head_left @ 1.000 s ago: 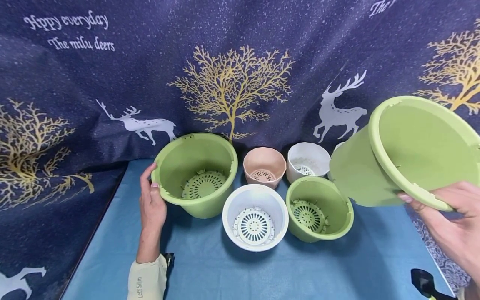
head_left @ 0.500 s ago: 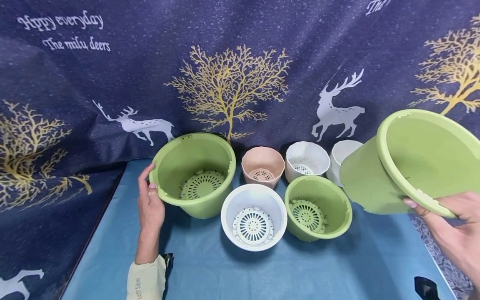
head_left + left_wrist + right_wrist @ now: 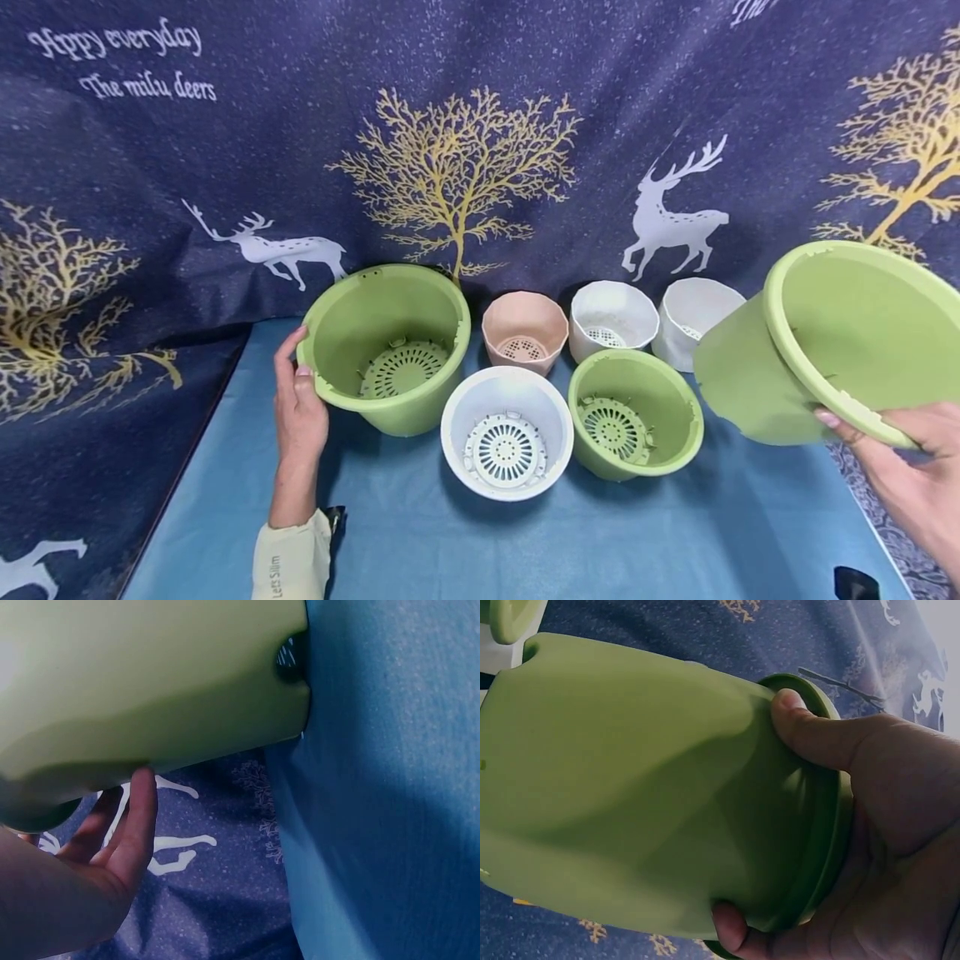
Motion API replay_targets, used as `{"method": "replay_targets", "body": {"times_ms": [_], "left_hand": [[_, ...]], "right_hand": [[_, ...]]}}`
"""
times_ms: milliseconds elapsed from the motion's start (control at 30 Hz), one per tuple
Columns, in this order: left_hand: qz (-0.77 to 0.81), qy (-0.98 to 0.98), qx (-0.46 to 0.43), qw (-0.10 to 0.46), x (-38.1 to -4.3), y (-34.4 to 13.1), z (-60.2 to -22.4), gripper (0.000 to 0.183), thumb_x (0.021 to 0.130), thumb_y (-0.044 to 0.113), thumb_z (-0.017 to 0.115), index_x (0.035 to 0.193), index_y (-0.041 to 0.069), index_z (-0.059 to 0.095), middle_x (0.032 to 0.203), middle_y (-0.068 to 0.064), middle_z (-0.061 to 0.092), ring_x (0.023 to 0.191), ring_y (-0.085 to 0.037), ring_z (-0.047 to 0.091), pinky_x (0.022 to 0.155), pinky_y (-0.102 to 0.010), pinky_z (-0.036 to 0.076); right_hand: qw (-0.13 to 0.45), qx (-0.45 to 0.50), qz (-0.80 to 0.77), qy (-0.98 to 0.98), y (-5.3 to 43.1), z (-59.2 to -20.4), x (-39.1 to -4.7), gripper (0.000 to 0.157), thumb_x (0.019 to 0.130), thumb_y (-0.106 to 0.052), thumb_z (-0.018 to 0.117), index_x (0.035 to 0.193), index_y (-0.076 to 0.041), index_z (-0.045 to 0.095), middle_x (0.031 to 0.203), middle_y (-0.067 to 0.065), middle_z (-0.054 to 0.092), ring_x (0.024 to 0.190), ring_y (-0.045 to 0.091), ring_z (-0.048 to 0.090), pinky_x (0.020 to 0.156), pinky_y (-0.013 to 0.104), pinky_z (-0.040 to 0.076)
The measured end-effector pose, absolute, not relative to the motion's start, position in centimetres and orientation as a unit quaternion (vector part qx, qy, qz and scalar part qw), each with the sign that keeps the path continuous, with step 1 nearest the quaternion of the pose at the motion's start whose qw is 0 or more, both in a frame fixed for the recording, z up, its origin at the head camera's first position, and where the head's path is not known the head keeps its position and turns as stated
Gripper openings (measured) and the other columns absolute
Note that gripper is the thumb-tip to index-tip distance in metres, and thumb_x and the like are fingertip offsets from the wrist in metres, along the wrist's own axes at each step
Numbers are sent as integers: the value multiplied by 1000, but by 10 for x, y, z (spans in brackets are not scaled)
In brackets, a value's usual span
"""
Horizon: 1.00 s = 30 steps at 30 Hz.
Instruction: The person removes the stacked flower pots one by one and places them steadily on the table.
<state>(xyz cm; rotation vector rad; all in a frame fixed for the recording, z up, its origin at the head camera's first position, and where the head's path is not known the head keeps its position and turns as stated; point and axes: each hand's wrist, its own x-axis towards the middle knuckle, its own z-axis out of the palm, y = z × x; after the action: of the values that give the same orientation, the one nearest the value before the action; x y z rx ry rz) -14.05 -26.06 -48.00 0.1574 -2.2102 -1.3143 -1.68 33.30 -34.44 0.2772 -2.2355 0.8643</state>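
Observation:
A large green pot (image 3: 420,412) with a slotted base stands at the left of the table in the head view. My left hand (image 3: 302,417) touches its rim from the outer left side; the left wrist view shows the fingers (image 3: 141,817) reaching to the outer wall. At the right, my right hand (image 3: 918,475) grips the rim of another large green pot (image 3: 757,379) and holds it tilted in the air. Seen from the right wrist, the thumb (image 3: 810,731) lies on its outer wall near the rim. Between them stand a white round pot (image 3: 507,487) and a smaller green pot (image 3: 637,467).
A pink faceted pot (image 3: 526,321) and two white faceted pots, one in the middle (image 3: 615,308) and one at the right (image 3: 697,308), line the back. Behind them hangs a dark blue deer-print cloth (image 3: 480,50). A blue cloth (image 3: 570,550) covers the table.
The right hand has moved down and to the right with its green pot, uncovering the rightmost white pot. The left hand stays at the other large pot's rim.

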Motion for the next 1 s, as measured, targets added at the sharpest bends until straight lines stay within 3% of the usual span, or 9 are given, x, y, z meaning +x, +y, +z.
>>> {"method": "replay_targets", "body": {"times_ms": [200, 433, 567, 700, 867, 1000], "left_hand": [[-492, -823, 62, 277, -141, -261, -479, 53, 110, 26, 31, 160, 39, 46, 140, -17, 64, 102, -24, 55, 81, -38, 37], [-490, -827, 67, 268, -139, -260, -477, 54, 111, 24, 30, 160, 40, 44, 134, -19, 66, 98, -24, 54, 79, -38, 36], [-489, -827, 69, 267, -139, -260, -478, 55, 110, 23, 30, 160, 40, 44, 131, -20, 66, 96, -24, 54, 79, -38, 36], [-489, -827, 70, 267, -139, -259, -477, 56, 110, 21, 29, 160, 40, 44, 130, -20, 66, 95, -24, 53, 79, -38, 36], [-485, -829, 67, 271, -139, -259, -477, 56, 110, 21, 30, 161, 39, 44, 135, -19, 65, 95, -25, 53, 78, -38, 36], [-484, -830, 62, 272, -139, -260, -478, 55, 111, 22, 29, 161, 39, 43, 139, -18, 63, 94, -26, 52, 78, -38, 36]], "right_hand": [[358, 100, 340, -864, 335, -351, -13, 38, 92, -30, 85, 56, -22, 73, 67, -38, 56, 56, -11, 37, 52, 17, 21], [327, 118, 351, -870, 335, -352, -10, 42, 84, 3, 78, 53, -24, 69, 47, -21, 46, 42, -5, 26, 43, 15, 17], [320, 109, 330, -881, 335, -354, -6, 47, 82, 4, 78, 50, -28, 63, 46, -21, 39, 46, -8, 23, 43, 16, 15], [320, 100, 314, -888, 335, -359, -3, 49, 79, 5, 78, 50, -31, 61, 50, -25, 42, 53, -12, 26, 46, 15, 16], [343, 29, 297, -891, 333, -371, 3, 27, 78, -4, 85, 57, -17, 73, 73, -43, 51, 72, -19, 41, 59, 11, 25], [344, 11, 277, -897, 333, -377, 4, 24, 75, -8, 88, 58, -10, 71, 81, -49, 47, 77, -24, 41, 63, 6, 26]]}}
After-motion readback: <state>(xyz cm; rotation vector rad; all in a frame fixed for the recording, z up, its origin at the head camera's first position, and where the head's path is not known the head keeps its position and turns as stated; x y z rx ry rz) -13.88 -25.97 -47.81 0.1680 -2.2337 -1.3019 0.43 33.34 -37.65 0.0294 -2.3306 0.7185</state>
